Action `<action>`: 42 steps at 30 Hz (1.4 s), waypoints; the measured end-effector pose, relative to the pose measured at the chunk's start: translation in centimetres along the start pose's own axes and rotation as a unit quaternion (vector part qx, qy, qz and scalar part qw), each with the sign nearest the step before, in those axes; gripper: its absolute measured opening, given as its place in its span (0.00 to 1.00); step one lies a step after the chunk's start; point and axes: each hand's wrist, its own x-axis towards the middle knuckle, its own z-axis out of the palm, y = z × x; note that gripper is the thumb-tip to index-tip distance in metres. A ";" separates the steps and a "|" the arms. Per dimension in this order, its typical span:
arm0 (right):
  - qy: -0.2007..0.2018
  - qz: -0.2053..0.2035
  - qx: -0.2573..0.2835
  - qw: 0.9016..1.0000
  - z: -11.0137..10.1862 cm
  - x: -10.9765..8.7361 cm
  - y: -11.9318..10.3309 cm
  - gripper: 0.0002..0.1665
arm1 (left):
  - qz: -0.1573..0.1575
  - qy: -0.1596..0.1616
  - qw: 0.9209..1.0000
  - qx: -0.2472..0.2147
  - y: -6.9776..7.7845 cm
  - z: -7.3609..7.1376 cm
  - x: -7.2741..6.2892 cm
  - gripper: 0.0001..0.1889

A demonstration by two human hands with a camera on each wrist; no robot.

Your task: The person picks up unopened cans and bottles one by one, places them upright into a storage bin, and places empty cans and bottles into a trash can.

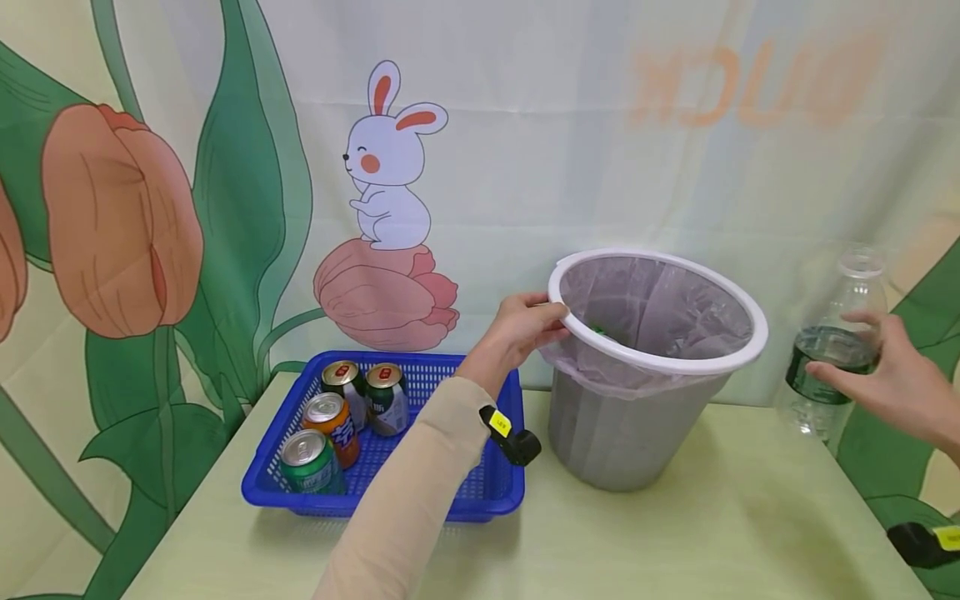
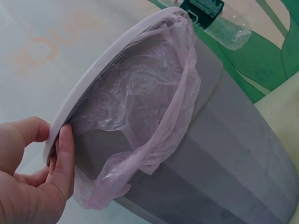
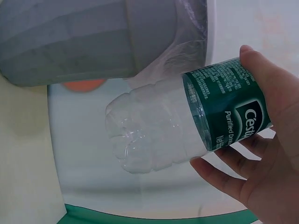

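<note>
With thumb and fingers my left hand (image 1: 516, 327) pinches the white rim (image 2: 88, 77) of a grey trash can (image 1: 622, 433) at its left side. A thin pinkish plastic bag (image 2: 159, 130) lines the can and folds over its rim. Something green lies inside, mostly hidden. To the right of the can, my right hand (image 1: 903, 379) grips a clear plastic bottle (image 1: 832, 367) around its dark green label (image 3: 229, 102). The bottle looks free of liquid and is held above the table, apart from the can in the head view.
A blue plastic basket (image 1: 382, 505) stands left of the trash can. It holds a green can (image 1: 309, 463), an orange can (image 1: 336, 429) and two dark cans with gold tops (image 1: 387, 402). Behind the pale green table (image 1: 600, 542) hangs a printed curtain (image 1: 510, 167).
</note>
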 end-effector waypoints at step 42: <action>0.028 -0.039 -0.015 0.999 -5.6 4.2 -5.5 0.54 | 0.005 -0.011 1.000 -0.014 0.1 0.0 -0.2 0.28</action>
